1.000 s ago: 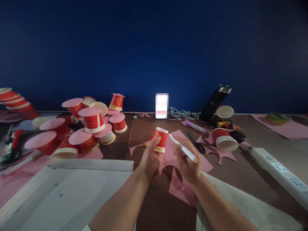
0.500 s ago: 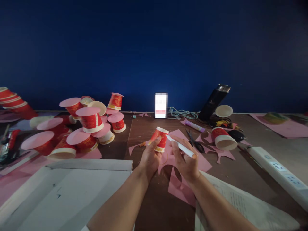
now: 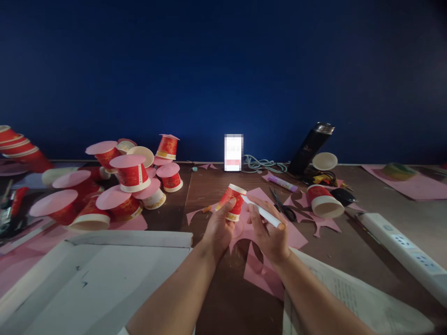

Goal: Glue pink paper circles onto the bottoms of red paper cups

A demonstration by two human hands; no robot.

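My left hand (image 3: 219, 228) is closed around a red paper cup (image 3: 235, 197) with a gold pattern and a white rim, held tilted above the table. In my right hand (image 3: 270, 232) is a white marker pen (image 3: 265, 215) with an orange end. The pen's tip meets or nearly meets the right side of the cup; I cannot tell which. Under both hands lies pink paper (image 3: 293, 235) with round pieces cut out. The orange pen cap (image 3: 206, 209) appears to lie on the table left of the cup.
Several red cups topped with pink discs (image 3: 127, 162) are piled at the left. A white box lid (image 3: 129, 239) lies in front of them. To the right are scissors (image 3: 288, 211), a glue stick (image 3: 282, 183), a cup on its side (image 3: 326, 207), a black flask (image 3: 309, 149) and a power strip (image 3: 401, 242).
The cup and the pen have shifted very slightly to the right. Both hands keep the same grip, and nothing else has visibly moved.
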